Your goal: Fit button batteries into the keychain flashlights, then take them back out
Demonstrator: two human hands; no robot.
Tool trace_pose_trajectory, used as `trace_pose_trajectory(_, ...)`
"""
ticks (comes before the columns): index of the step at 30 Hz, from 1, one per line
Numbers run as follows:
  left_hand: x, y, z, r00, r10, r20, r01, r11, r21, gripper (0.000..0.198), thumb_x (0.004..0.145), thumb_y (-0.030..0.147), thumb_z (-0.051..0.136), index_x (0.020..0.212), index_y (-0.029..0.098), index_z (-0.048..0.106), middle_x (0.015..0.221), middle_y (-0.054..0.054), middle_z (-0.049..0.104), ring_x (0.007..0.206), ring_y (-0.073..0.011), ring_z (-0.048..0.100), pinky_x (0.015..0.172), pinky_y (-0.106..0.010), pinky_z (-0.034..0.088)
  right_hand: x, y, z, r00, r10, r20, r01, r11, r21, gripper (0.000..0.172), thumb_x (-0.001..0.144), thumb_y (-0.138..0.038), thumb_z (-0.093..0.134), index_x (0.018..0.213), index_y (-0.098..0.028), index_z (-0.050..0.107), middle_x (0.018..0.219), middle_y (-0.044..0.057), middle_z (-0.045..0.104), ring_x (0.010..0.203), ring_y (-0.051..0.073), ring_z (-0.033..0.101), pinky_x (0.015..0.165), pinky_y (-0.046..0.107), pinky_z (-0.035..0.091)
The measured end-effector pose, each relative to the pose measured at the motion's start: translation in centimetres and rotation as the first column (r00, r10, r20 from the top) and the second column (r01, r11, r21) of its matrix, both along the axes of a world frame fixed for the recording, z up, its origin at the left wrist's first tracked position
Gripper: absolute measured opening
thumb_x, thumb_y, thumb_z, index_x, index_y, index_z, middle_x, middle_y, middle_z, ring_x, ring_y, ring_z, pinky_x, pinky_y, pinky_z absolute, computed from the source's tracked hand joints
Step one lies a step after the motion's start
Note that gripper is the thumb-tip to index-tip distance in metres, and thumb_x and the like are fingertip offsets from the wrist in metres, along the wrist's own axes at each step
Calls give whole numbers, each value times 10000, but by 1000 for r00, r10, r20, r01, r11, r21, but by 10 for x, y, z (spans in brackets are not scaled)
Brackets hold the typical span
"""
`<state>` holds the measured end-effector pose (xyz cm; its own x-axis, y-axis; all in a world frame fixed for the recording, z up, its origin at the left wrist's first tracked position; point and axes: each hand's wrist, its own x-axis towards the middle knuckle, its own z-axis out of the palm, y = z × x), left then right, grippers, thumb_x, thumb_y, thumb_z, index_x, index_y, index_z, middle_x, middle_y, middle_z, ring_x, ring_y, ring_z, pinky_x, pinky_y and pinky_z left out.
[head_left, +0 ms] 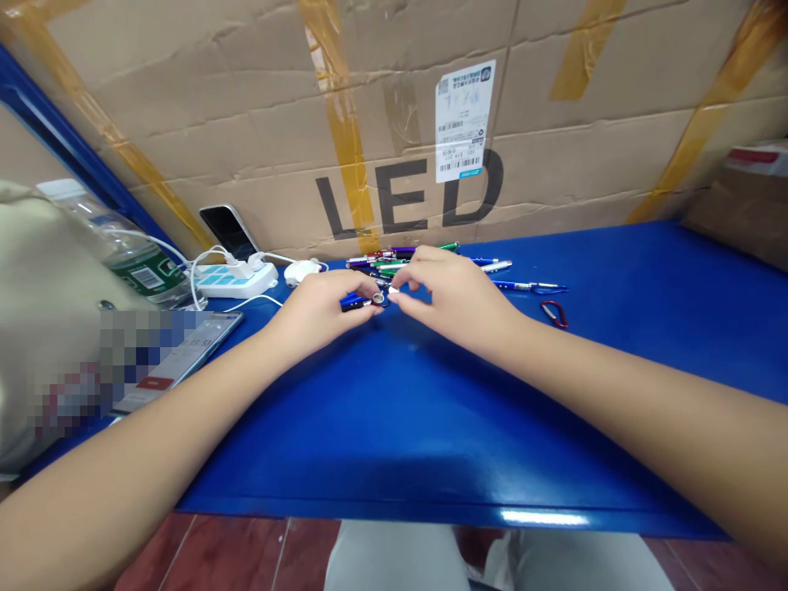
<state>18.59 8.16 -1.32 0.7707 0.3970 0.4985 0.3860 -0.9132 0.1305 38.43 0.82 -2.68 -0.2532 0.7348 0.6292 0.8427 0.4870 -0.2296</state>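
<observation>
Two narrow grips here: left hand pinches a blue pen barrel, seemingly open-ended, right hand a tiny white piece, the two unjoined, loose pens lying behind.

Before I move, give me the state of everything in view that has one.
Left hand, pinching a small ring-ended piece
Right hand, pinching a small white piece
Pens, loosely heaped
Red carabiner, lying flat, gate unclear
Power strip, cables plugged in
Leaning phone, screen dark
Nearer phone or tablet, screen lit, partly pixelated
Green-labelled bottle, capped, tilted
LED cardboard box, taped
</observation>
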Motion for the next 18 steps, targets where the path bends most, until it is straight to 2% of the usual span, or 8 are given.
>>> trace_pose_trajectory(2, 1, -3, 0, 1000, -13, 6, 13, 1000, 5, 129, 842, 292, 652, 892, 188, 709, 870, -15, 745, 775, -157, 664, 754, -255, 507, -1, -1, 1, 999, 51, 7, -51, 996, 73, 160, 881, -204, 580, 905, -129, 720, 854, 74, 622, 799, 183, 564, 716, 290, 408)
trace_pose_trajectory(5, 2, -6, 0, 999, -34, 24, 34, 999, 3, 145, 857, 276, 622, 925, 187, 714, 875, -15, 748, 775, -154, 667, 745, -250, 504, -4, -2, 0, 991, 115, 63, -120, 989, 84, 162, 895, -215, 589, 925, -122, 718, 829, 70, 618, 804, 189, 563, 710, 289, 411)
trace_pose_trajectory(8, 3, -7, 0, 999, -36, 30, 36, 999, -10, 148, 853, 285, 632, 922, 183, 715, 881, -16, 753, 784, -155, 673, 743, -245, 506, -5, -2, -3, 991, 109, 81, -115, 990, 80, 145, 889, -211, 603, 906, -117, 711, 838, 76, 622, 824, 199, 571, 710, 291, 411)
trace_pose_trajectory(12, 2, -4, -1, 999, -24, 47, 26, 999, -45, 135, 832, 300, 679, 884, 179, 712, 853, -8, 750, 758, -143, 673, 733, -234, 509, 0, -1, 1, 994, 89, 70, -93, 994, 54, 183, 884, -246, 606, 992, -132, 701, 914, 84, 636, 855, 202, 586, 735, 296, 421)
trace_pose_trajectory(14, 2, -3, -1, 998, -22, 57, 26, 998, -60, 125, 816, 291, 700, 874, 180, 710, 852, -5, 748, 759, -141, 673, 738, -236, 513, 9, 0, 9, 997, 42, 69, -45, 998, 33, 218, 885, -285, 596, 1012, -137, 694, 942, 91, 648, 853, 201, 594, 737, 300, 425)
trace_pose_trajectory(16, 2, -3, -2, 998, -18, 64, 22, 997, -76, 121, 803, 284, 714, 866, 181, 707, 864, -7, 747, 775, -143, 676, 749, -241, 517, 25, 2, 18, 994, -62, 86, 63, 998, -14, 233, 878, -318, 588, 995, -147, 696, 933, 92, 672, 843, 206, 607, 728, 306, 429)
trace_pose_trajectory(18, 2, -3, -2, 998, -10, 57, 16, 996, -91, 125, 801, 287, 713, 865, 179, 700, 875, -11, 744, 789, -145, 677, 760, -248, 521, 46, 4, 25, 971, -152, 182, 179, 974, -141, 225, 851, -360, 601, 908, -173, 711, 845, 75, 694, 748, 198, 611, 638, 298, 417)
